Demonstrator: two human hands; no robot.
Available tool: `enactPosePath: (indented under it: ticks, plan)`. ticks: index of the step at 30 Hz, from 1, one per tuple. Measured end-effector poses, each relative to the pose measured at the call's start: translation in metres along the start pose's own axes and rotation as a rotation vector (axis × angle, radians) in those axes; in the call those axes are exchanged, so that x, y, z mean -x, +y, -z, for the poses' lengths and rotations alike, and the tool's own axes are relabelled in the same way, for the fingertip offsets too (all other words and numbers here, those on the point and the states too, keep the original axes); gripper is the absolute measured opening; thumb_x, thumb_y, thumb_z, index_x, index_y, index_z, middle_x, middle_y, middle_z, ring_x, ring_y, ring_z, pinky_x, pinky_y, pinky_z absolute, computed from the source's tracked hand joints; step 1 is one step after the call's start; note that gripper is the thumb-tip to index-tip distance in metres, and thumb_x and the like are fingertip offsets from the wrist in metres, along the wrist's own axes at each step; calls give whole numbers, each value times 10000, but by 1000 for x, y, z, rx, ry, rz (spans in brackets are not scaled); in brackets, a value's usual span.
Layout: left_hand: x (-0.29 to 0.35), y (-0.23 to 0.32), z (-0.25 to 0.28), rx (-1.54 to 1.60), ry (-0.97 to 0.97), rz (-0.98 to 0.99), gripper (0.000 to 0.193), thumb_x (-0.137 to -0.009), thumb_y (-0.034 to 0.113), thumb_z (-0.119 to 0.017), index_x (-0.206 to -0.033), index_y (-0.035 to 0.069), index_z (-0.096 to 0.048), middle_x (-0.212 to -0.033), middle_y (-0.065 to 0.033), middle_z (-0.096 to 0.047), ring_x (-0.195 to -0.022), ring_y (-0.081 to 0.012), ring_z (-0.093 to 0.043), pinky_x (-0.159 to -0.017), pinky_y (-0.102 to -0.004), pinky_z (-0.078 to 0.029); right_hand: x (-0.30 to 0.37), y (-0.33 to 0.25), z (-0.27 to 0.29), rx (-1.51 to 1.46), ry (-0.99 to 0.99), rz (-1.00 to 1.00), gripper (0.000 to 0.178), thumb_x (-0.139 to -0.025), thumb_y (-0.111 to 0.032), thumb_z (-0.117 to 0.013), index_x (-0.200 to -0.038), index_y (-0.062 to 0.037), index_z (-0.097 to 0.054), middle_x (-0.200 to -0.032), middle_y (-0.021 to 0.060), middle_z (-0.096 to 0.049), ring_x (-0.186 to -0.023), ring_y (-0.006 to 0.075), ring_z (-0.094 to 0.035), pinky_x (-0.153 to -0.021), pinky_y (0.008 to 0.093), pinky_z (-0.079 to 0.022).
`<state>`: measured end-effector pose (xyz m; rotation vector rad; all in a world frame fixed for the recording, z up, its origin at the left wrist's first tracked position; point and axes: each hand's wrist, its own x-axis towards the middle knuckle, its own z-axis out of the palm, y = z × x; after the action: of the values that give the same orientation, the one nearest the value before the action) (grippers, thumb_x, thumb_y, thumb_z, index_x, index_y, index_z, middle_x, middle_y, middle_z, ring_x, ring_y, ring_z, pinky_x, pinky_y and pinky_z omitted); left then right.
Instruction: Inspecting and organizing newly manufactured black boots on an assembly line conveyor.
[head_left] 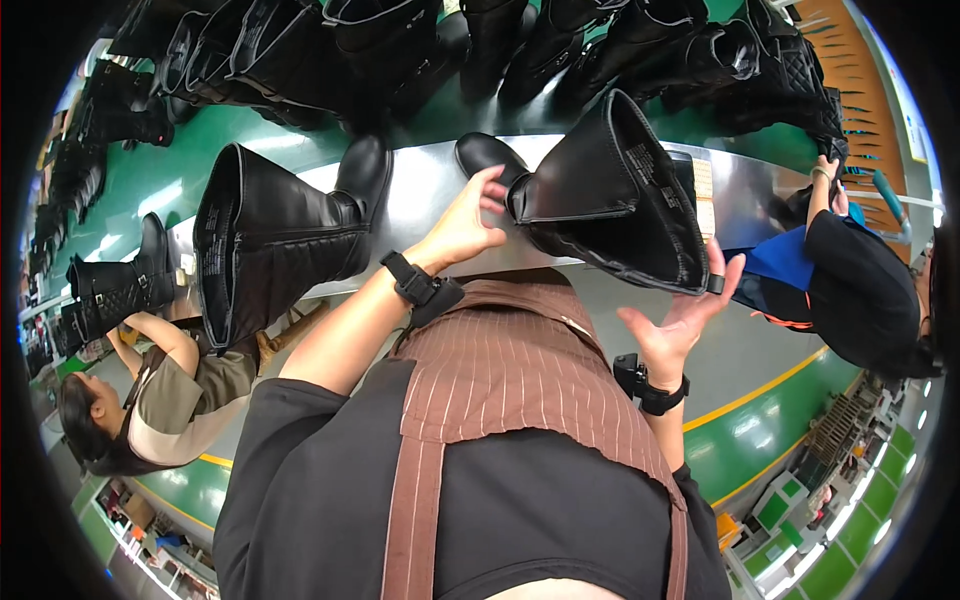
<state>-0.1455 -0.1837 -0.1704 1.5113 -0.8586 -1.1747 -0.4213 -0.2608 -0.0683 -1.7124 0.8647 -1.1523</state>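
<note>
In front of me a tall black boot (pixel 590 200) leans over the metal bench, its toe to the left and its wide shaft opening turned toward my right. My left hand (pixel 462 222) is beside the boot's ankle, fingers apart and a little curled, gripping nothing. By the lower rim of the shaft is my right hand (pixel 680 325), thumb and fingers spread. Its fingertips are at the rim, where a small dark band shows; whether that belongs to the boot I cannot tell. A second tall black boot (pixel 290 235) with a quilted panel stands to the left.
Many black boots (pixel 380 50) crowd the far side beyond the metal bench (pixel 425 180). A person (pixel 170 400) at the left handles a buckled boot (pixel 125 275). Another person (pixel 860 260) works at the right. Behind the boot lies a beige card or panel (pixel 704 190).
</note>
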Motion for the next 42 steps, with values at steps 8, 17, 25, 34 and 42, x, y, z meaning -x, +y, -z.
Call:
enactPosePath:
  ticks: [8, 17, 25, 34, 42]
  plan:
    - [-27, -69, -32, -46, -125, 569, 400, -834, 122, -667, -1178, -41, -548, -918, -115, -663, -764, -217, -682, -640, -356, -567, 30, 126, -35, -28, -527, -642, 647, -714, -150, -894, -1283, -22, -613, -1256, 93, -639, -1179, 208, -585, -1056, 367, -440]
    - [-47, -77, -29, -228, -412, 591, 282, -937, 214, -541, -822, 5, -692, -636, -78, -612, -488, -167, -522, -460, -338, -417, 47, 194, -67, 2, -461, -530, 474, -802, -200, -831, -1199, 0, -664, -1217, 82, -680, -1093, 160, -627, -951, 325, -499]
    - [-28, -54, -14, 185, -290, 810, 276, -1015, 215, -506, -857, 29, -636, -564, 13, -462, -459, -87, -338, -438, -271, -246, 54, 162, -86, 316, -286, -225, 409, -772, -238, -849, -1055, 22, -707, -1038, 115, -736, -929, 235, -699, -849, 349, -535]
    - [-19, -95, -11, -207, -226, 441, 332, -1019, 242, -546, -845, 7, -703, -602, -41, -576, -541, -145, -533, -576, -325, -439, 71, 178, -90, -561, -560, -822, 396, -912, -214, -714, -1246, -23, -621, -1212, 25, -667, -1084, 172, -618, -949, 301, -475]
    - [-20, -81, -2, -558, -289, 270, 298, -1016, 262, -563, -871, 46, -707, -607, -58, -599, -551, -157, -564, -578, -326, -457, 68, 175, -106, 62, -329, -689, 410, -779, -283, -841, -1074, -30, -711, -1093, 83, -727, -1000, 193, -678, -900, 339, -512]
